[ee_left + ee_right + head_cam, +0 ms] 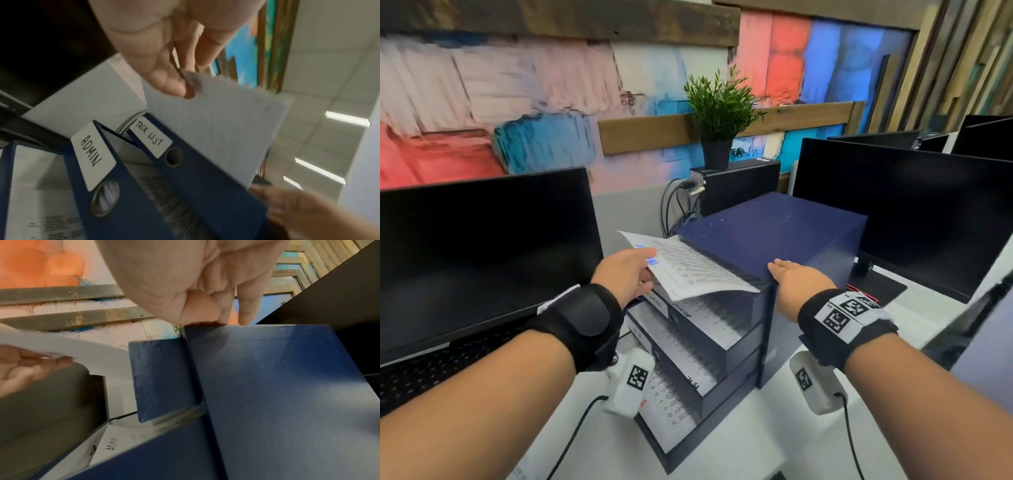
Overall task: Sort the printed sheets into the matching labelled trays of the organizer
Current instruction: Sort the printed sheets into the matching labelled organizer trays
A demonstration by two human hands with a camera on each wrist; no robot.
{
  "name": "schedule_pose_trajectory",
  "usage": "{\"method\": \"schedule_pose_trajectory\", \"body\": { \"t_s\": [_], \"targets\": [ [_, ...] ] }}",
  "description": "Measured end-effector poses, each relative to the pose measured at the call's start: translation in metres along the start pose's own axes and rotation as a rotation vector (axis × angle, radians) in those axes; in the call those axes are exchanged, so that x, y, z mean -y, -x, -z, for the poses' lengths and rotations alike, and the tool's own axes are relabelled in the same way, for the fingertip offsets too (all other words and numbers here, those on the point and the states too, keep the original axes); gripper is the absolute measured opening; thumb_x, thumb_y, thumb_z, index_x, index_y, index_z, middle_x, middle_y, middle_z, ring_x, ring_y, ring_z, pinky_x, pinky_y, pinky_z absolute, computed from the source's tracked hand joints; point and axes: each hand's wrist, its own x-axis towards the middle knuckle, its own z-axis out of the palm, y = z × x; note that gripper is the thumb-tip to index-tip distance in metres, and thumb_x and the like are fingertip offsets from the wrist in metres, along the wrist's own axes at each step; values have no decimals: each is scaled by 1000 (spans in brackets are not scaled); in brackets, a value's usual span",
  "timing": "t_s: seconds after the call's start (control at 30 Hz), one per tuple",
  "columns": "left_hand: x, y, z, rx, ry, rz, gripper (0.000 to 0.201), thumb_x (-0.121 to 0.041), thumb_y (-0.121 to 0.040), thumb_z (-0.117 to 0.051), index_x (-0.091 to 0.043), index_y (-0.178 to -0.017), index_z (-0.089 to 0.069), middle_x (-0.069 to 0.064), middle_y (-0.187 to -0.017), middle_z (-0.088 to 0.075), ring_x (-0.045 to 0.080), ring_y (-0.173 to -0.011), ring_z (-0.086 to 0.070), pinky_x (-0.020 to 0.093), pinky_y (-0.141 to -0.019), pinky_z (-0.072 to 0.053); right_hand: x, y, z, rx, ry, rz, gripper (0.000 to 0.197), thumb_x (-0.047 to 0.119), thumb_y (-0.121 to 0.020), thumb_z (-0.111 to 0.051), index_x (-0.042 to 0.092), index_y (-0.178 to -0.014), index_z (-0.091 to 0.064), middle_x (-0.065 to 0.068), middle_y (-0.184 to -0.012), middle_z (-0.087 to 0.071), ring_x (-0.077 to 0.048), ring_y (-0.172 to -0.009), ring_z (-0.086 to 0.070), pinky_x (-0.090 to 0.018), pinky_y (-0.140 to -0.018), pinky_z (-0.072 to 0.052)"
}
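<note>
A dark blue organizer [774,229] stands on the white desk, its stacked trays pulled out toward me with printed pages inside. My left hand [649,270] pinches the left edge of a printed sheet [698,270] with a blue heading. The sheet slants over the top tray, its right end at the opening under the organizer's lid. In the left wrist view my left hand [185,81] holds the sheet [226,129] above the trays labelled TASK LIST [151,136] and ADMIN [91,154]. My right hand [791,277] rests flat on the organizer's front right corner, thumb against the organizer's top edge [257,331].
A dark monitor [482,246] and keyboard [431,370] sit left of the organizer, another monitor [893,212] to its right. Behind it are a black computer case [739,185], cables and a potted plant [719,113]. Bare white desk [774,428] lies in front.
</note>
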Motion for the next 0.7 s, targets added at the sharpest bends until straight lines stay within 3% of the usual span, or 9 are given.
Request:
{"method": "schedule_pose_trajectory", "body": {
  "t_s": [0.13, 0.2, 0.23, 0.3, 0.37, 0.53, 0.7],
  "targets": [
    [13, -2, -15, 137, -342, -12, 49, 2, -91, -45, -21, -134, -50, -2, -80, -53, 14, -65, -48, 23, -61, -42, -2, -1, -1, 16, -12, 7, 69, 8, -92, -40, 15, -151, -7, -1, -159, -3, -15, -146, -9, -30, -117, -16],
    [19, 1, -21, 194, -480, -71, 59, 4, -90, -44, -28, -139, -43, 0, -87, -52, 8, -57, -46, 16, -49, -40, -2, -1, -1, 18, -15, 16, 69, 8, -92, -41, 14, -151, -7, -2, -159, -4, -16, -146, -8, -30, -117, -15],
    [21, 2, -25, 222, -536, -92, 63, 4, -89, -44, -30, -141, -38, 1, -97, -51, 7, -64, -49, 12, -47, -41, -2, -1, -2, 17, -15, 19, 69, 8, -92, -42, 14, -151, -7, -2, -159, -4, -16, -146, -8, -30, -117, -15],
    [24, 1, -31, 270, -664, -140, 69, 4, -87, -45, -30, -145, -31, 2, -128, -44, 11, -96, -52, 10, -57, -43, -3, -1, -3, 15, -15, 19, 69, 8, -92, -41, 14, -151, -7, -1, -159, -3, -15, -146, -7, -29, -117, -15],
    [26, 0, -37, 308, -781, -191, 71, 2, -86, -47, -29, -147, -28, -3, -142, -33, 11, -111, -45, 15, -73, -45, -3, -1, -3, 17, -13, 20, 69, 8, -92, -41, 14, -152, -6, -1, -159, -3, -15, -146, -7, -29, -116, -15],
    [30, 0, -51, 272, -1008, -253, 70, -7, -86, -49, -29, -148, -24, -3, -131, -33, 16, -118, -31, 25, -100, -36, -3, 0, -4, 10, -8, 29, 69, 7, -92, -39, 13, -151, -5, -2, -159, -2, -15, -146, -6, -28, -116, -13],
    [29, 8, -56, 238, -1125, -476, 74, 2, -81, -45, -38, -142, -31, -12, -139, -33, 17, -129, -23, 26, -101, -27, -2, 1, -5, 1, -9, 31, 69, 8, -92, -40, 13, -151, -5, -2, -159, -2, -15, -146, -6, -28, -116, -12]
  ]
}}
